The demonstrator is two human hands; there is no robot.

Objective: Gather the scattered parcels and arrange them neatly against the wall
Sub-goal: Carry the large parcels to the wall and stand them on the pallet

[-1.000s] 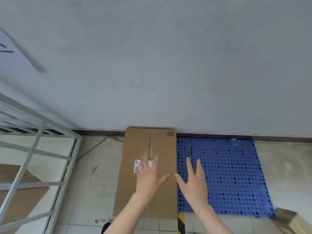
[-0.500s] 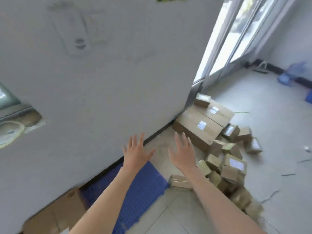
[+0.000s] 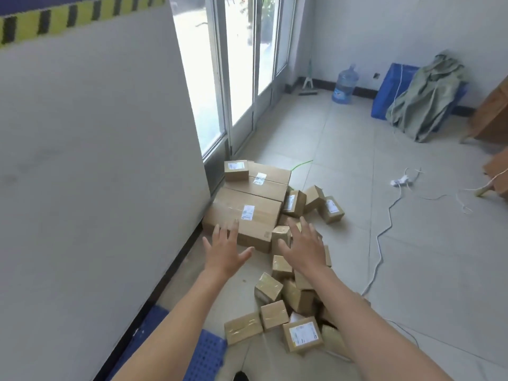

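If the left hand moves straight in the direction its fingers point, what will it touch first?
Probably the large labelled carton lying by the wall; the left hand, open, points at its near edge. Depth is unclear, so it may pass above.

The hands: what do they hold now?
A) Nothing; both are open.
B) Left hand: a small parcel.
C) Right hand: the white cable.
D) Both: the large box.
A: the left hand and the right hand show spread fingers and grip nothing above the parcels.
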